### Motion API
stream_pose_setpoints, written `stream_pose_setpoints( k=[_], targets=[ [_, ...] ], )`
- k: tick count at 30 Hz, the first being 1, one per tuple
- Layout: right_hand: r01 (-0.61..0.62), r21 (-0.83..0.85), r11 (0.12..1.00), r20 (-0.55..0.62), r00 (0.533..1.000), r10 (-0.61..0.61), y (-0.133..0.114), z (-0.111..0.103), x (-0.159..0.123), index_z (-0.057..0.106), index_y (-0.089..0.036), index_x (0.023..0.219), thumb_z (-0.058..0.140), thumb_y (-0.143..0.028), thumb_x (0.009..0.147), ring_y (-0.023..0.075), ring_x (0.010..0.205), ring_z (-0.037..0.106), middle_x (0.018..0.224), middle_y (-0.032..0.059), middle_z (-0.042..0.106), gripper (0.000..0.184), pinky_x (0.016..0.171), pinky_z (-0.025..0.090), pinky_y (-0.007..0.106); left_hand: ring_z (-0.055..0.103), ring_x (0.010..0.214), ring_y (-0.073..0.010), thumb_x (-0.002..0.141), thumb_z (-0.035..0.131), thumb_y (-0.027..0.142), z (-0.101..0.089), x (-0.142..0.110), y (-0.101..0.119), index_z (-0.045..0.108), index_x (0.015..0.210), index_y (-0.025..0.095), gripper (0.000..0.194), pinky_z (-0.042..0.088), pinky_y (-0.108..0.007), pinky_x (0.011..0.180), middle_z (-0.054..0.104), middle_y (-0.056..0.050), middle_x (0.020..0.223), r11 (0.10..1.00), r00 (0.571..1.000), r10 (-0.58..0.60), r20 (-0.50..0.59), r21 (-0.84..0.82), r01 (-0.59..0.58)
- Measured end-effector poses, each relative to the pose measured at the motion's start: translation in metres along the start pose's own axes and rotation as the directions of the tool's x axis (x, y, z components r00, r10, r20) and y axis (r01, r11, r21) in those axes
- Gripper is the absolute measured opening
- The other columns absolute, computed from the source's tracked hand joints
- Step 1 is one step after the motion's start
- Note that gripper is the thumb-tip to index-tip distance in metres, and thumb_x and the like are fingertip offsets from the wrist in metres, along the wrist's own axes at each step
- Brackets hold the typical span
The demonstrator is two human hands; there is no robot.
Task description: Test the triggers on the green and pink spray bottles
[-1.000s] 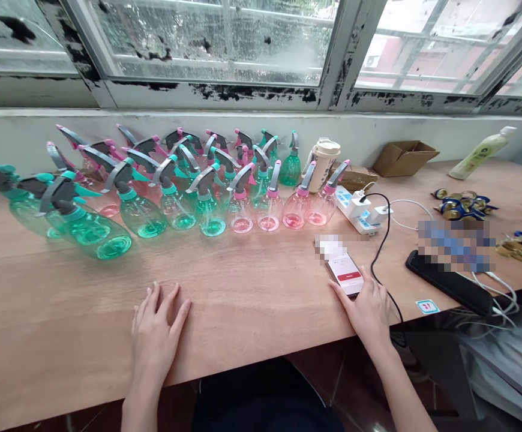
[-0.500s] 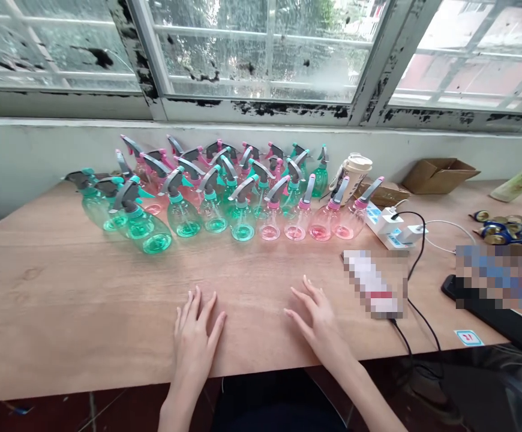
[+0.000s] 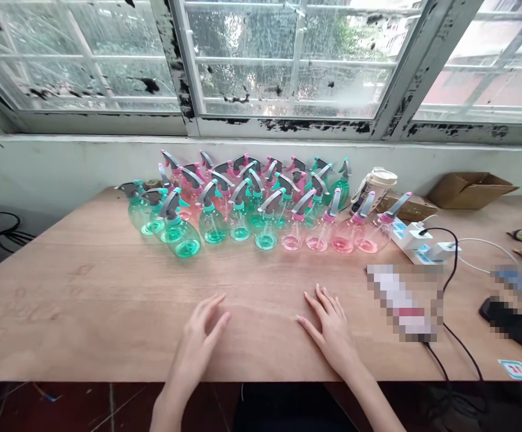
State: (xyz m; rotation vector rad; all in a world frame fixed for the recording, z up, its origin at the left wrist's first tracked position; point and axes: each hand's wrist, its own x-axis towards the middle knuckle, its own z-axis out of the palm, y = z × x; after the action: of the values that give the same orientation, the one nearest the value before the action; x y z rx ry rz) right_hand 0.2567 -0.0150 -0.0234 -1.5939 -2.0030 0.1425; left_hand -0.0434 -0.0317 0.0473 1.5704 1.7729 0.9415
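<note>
— How are your fingers?
— Left hand (image 3: pixel 197 337): fingers close together, thumb apart; right hand (image 3: pixel 333 333): spread. I'm holding nothing
— And past them?
— Table (image 3: pixel 256 345) underneath; phone (image 3: pixel 400 306), blurred on my feed, just right of the right hand; bottles (image 3: pixel 266 231) beyond both, green and pink mixed
— What's done, what's left?
— I'd judge the bottles already stood in loose rows, no handling under way; what remains, I can't tell from here

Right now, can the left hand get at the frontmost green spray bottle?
Probably yes: the left hand looks empty, and only tabletop separates it from that green spray bottle.
</note>
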Motion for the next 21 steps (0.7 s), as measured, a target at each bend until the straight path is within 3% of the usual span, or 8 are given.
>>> stream_pose_setpoints(
  k=[1,3,7,9,12,17,21],
  targets=[
    [0.0,0.0,1.0,0.0,1.0,0.0,0.0,0.001,0.0,0.056,-0.02,0.133,0.046,-0.055,0.093,0.0337,0.138,0.04,0.147,0.0151,0.046,0.054,0.11,0.032,0.059,0.058,0.121,-0.0278,0.086,0.056,0.046,-0.007,0.013,-0.004,0.061,0.123,0.026,0.043,0.047,-0.044,0.102,0.06,-0.009,0.13,0.998,0.999,-0.035,-0.041,-0.06,0.033],
    [0.005,-0.001,1.0,-0.002,1.0,-0.005,0.002,0.002,-0.001,0.057,-0.02,0.133,0.046,-0.055,0.093,0.0337,0.137,0.041,0.147,0.0154,0.047,0.054,0.11,0.032,0.059,0.063,0.114,-0.0282,0.08,0.061,0.041,-0.02,0.044,-0.013,0.058,0.121,0.019,0.047,0.05,-0.043,0.097,0.065,-0.013,0.12,0.981,0.962,-0.154,-0.225,-0.147,0.122],
    [0.014,-0.002,1.0,-0.005,1.0,-0.014,0.004,0.004,-0.002,0.057,-0.02,0.132,0.045,-0.055,0.093,0.034,0.137,0.041,0.147,0.0156,0.047,0.054,0.11,0.033,0.059,0.052,0.126,-0.0318,0.073,0.07,0.041,-0.045,0.108,-0.022,0.029,0.142,0.01,0.086,0.044,-0.045,0.102,0.045,-0.025,0.14,0.977,0.855,-0.211,-0.474,-0.104,0.184],
    [0.018,-0.001,1.0,-0.003,1.0,-0.018,0.006,0.005,-0.003,0.057,-0.019,0.132,0.046,-0.056,0.093,0.034,0.138,0.04,0.147,0.0156,0.047,0.054,0.11,0.033,0.059,0.043,0.134,-0.0332,0.066,0.079,0.043,-0.054,0.134,-0.018,0.024,0.144,0.012,0.101,0.035,-0.047,0.109,0.037,-0.025,0.145,0.98,0.823,-0.188,-0.537,-0.055,0.189],
    [0.018,0.016,1.0,-0.017,1.0,-0.018,0.009,0.008,-0.004,0.059,-0.018,0.13,0.047,-0.058,0.092,0.0347,0.136,0.042,0.146,0.0168,0.048,0.057,0.109,0.033,0.06,0.035,0.138,-0.0351,0.063,0.083,0.041,-0.057,0.16,-0.01,0.023,0.144,0.009,0.105,0.027,-0.049,0.113,0.036,-0.027,0.146,0.978,0.805,-0.174,-0.567,-0.001,0.211],
    [-0.021,0.138,0.99,-0.005,1.0,0.022,0.008,0.006,-0.004,0.064,-0.018,0.123,0.048,-0.058,0.091,0.0353,0.137,0.041,0.143,0.0168,0.052,0.054,0.11,0.03,0.063,0.039,0.136,-0.0365,0.071,0.077,0.044,-0.054,0.168,-0.002,0.034,0.136,0.007,0.086,0.033,-0.048,0.109,0.045,-0.028,0.139,0.966,0.802,-0.189,-0.567,0.038,0.254],
    [-0.154,0.325,0.933,0.072,0.988,0.138,-0.013,-0.011,0.003,0.06,-0.017,0.126,0.05,-0.057,0.09,0.034,0.135,0.046,0.141,0.0168,0.054,0.054,0.111,0.031,0.062,0.046,0.129,-0.04,0.067,0.079,0.045,-0.052,0.142,0.0,0.038,0.13,0.008,0.084,0.038,-0.051,0.103,0.051,-0.028,0.132,0.96,0.806,-0.195,-0.558,0.06,0.273]
  ],
)
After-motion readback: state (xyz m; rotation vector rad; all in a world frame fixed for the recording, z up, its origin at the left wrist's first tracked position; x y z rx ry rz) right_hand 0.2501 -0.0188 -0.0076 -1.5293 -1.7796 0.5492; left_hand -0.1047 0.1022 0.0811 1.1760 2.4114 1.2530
